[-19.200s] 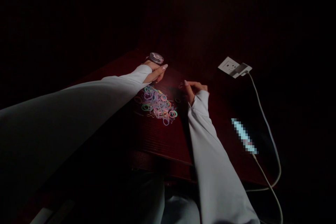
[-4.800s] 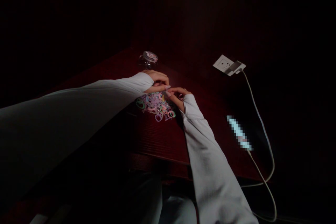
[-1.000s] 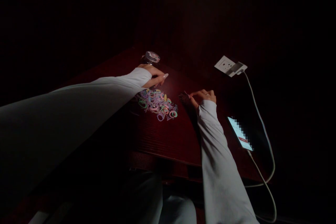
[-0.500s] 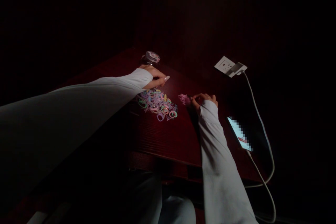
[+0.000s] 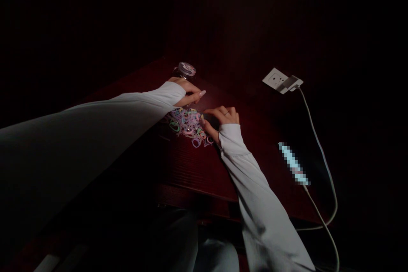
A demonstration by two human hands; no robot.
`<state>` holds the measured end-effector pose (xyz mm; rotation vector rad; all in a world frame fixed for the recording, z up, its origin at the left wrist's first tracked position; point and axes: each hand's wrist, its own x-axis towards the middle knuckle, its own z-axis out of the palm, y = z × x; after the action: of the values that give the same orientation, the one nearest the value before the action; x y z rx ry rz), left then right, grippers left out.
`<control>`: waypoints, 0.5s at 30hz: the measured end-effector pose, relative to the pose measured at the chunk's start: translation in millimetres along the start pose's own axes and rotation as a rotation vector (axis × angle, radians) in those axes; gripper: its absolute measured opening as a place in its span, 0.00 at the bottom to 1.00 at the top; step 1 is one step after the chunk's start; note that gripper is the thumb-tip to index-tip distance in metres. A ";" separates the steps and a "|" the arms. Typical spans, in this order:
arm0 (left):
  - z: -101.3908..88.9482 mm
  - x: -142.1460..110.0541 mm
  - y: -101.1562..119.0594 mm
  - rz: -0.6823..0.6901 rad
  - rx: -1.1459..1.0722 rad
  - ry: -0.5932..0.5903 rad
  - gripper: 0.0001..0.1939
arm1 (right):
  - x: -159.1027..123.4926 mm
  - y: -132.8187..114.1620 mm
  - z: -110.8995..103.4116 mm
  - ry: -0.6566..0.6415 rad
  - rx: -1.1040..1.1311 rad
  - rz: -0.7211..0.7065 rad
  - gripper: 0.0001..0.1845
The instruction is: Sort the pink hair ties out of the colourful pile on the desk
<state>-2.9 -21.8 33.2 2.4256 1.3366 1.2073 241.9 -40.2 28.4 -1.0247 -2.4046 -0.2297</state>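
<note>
Many bands lie loose, heaped. My right hand is half open at their right edge, no grip showing; my left hand's hold I can't tell.

From here I see hair ties on the counter, a jar behind them, a phone right, a socket beyond it.

Room: very dark, nearly black at the edges
Table: dark red, with thin lines like wood
Light: dim, falls on the table's middle
Socket: white, with a plug in it
</note>
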 end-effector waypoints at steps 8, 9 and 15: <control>4.3 5.8 -7.9 0.042 0.040 -0.030 0.29 | -1.4 1.1 0.2 -0.069 0.033 -0.043 0.14; 5.1 6.6 -9.8 0.047 0.047 -0.034 0.29 | -1.3 0.9 -0.8 -0.070 0.036 -0.047 0.14; 9.0 8.4 -17.6 0.064 0.049 -0.040 0.30 | -0.8 -1.1 -5.5 -0.063 0.051 -0.046 0.15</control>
<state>-5.8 -2.5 24.2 2.5306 1.3020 1.1475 243.8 -43.4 32.7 -0.9686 -2.4789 -0.1539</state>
